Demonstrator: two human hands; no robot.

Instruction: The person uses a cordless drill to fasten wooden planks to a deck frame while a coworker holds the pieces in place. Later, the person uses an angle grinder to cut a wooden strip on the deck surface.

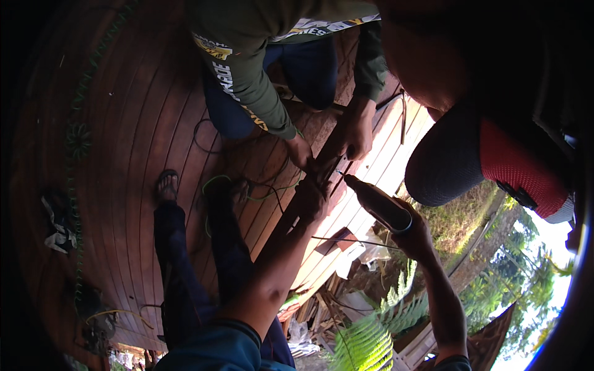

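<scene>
A long dark wooden beam runs slantwise over the plank floor. My left hand is closed on it, its fingertips partly lost in shadow. My right hand grips a dark bottle-shaped thing with a pale ring at its rear end and a thin tip. That tip points at the beam, just right of my left hand; whether it touches cannot be told. Across from me, a co-worker's two hands, one at the left and one at the right, hold the same part of the beam.
The co-worker in a green sweater crouches at the far side. Another person's red and black cap is close on the right. Cables and a green coiled hose lie about. Past the deck edge are wood scraps and a fern.
</scene>
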